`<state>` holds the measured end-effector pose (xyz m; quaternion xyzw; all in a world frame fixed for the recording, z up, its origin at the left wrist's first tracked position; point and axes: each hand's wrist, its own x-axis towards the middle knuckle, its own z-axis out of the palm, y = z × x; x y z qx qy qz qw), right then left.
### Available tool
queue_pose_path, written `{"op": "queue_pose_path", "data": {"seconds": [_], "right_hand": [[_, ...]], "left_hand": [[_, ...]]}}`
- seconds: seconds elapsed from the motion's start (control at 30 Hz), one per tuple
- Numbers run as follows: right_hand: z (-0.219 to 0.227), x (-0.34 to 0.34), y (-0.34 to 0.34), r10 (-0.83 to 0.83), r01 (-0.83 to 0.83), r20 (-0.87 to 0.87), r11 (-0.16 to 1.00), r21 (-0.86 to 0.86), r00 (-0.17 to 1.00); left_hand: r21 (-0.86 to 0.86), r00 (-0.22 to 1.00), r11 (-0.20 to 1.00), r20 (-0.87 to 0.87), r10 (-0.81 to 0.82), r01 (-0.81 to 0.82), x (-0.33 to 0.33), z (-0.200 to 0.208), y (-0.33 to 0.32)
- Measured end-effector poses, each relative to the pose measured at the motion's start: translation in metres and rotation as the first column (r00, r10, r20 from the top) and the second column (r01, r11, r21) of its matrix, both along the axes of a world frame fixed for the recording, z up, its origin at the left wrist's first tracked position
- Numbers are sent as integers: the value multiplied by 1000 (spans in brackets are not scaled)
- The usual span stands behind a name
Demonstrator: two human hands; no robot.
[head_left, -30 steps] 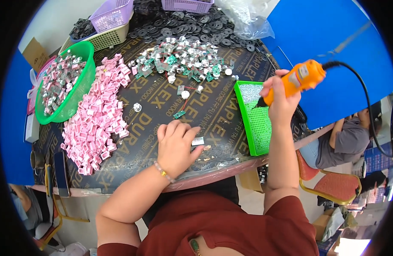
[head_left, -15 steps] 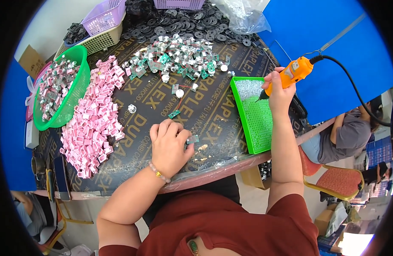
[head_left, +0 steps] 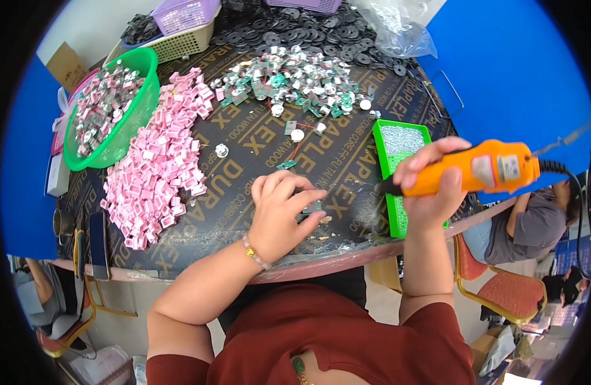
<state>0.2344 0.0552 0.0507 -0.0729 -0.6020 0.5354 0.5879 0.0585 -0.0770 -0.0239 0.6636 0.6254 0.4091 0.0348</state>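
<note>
My right hand [head_left: 433,176] grips an orange electric screwdriver [head_left: 478,168], held nearly level with its dark tip pointing left. It hangs over the green tray [head_left: 394,215], whose far end holds many small silvery screws [head_left: 401,138]. My left hand [head_left: 279,208], with a beaded bracelet at the wrist, rests near the table's front edge. Its thumb and forefinger hold a small circuit board [head_left: 313,206]; the fingers partly hide it. Just beyond lie another small green board [head_left: 286,165] with a red wire and a white round part [head_left: 297,135].
Pink plastic housings [head_left: 154,167] are heaped at left beside a green basket [head_left: 151,83] of assembled parts. Wired boards [head_left: 295,83] pile up at the back, with black discs [head_left: 302,32] behind them. A person in grey [head_left: 533,224] sits at right.
My right hand has swung the screwdriver from a steep tilt over the tray to nearly level, its tip now closer to my left hand. My left hand still holds the circuit board.
</note>
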Motion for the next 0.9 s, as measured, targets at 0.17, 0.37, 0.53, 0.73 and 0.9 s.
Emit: {"op": "queue_pose_path", "data": {"seconds": [0.17,0.37,0.53,0.73,0.9], "right_hand": [[-10,-28,-30,133,-128,51,988,-91,990],[-13,-43,-34,172,-168,22,978,-121,985],[-17,-45,-35,227,-230,-42,966,-118,973],[-21,-48,-36,307,-316,-85,941,-124,948],[-30,-52,-35,331,-336,-59,933,-129,942]], "left_hand": [[38,1000,999,21,-6,6,-4,-3,2],[33,996,999,85,-25,22,-8,-4,2],[69,999,997,39,20,-23,-8,-2,0],[142,988,989,-141,68,-48,-8,-2,-1],[43,986,996,-138,89,-84,-3,-4,2]]}}
